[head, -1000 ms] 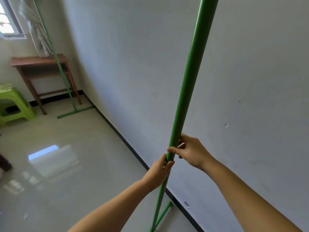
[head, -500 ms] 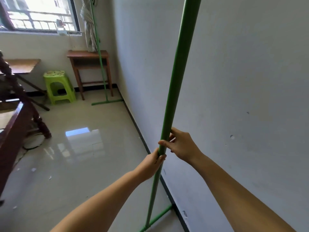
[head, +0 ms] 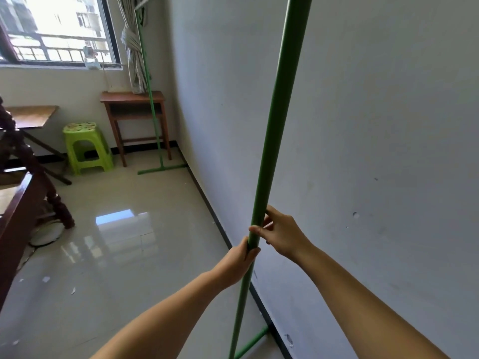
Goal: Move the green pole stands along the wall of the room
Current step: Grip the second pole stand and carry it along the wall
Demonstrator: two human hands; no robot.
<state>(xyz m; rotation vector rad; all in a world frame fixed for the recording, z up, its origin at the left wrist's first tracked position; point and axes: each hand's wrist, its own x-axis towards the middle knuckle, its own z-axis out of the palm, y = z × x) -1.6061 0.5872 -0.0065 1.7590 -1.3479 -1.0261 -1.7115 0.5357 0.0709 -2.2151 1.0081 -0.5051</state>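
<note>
A tall green pole stand [head: 277, 107] rises right in front of me, close to the white wall [head: 363, 125]. Its foot bar [head: 252, 343] lies on the floor against the black skirting. My left hand [head: 238, 263] is wrapped around the pole from the left. Just above it, my right hand [head: 281, 231] grips the pole from the wall side. A second green pole stand [head: 153, 120] stands in the far corner, its foot bar [head: 162, 169] on the floor beside the wall.
A brown wooden side table [head: 133, 99] and a lime plastic stool [head: 85, 146] stand under the window [head: 57, 29]. Dark wooden furniture [head: 23, 203] fills the left edge. Glossy tiled floor [head: 129, 242] stretches along the wall between the two stands.
The view has lifted and turned left, bringing the window, stool and dark furniture into sight. Both hands keep the same hold on the pole, which still stands by the wall.
</note>
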